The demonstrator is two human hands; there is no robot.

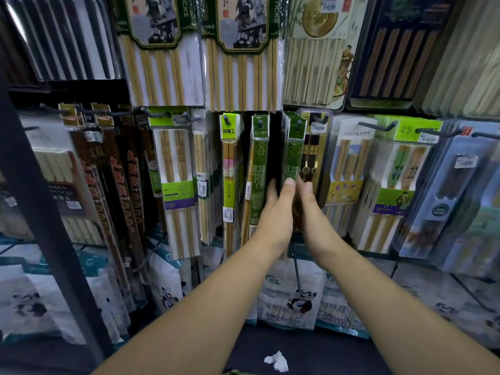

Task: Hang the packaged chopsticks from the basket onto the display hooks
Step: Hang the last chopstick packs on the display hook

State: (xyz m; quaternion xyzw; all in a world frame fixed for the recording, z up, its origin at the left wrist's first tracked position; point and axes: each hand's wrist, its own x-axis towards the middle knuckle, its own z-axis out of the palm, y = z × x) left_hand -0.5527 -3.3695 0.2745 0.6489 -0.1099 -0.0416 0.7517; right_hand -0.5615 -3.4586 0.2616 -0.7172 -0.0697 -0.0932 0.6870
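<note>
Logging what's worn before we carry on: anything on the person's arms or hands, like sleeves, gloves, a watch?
Nothing visible. Both forearms are bare to the frame edge, no sleeves. The left hand and right hand show no gloves, rings, watch or bands.

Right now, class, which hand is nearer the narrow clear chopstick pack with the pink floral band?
Left. The left hand lies right of the pink-banded pack; the right hand is farther right, beyond the left.
</note>
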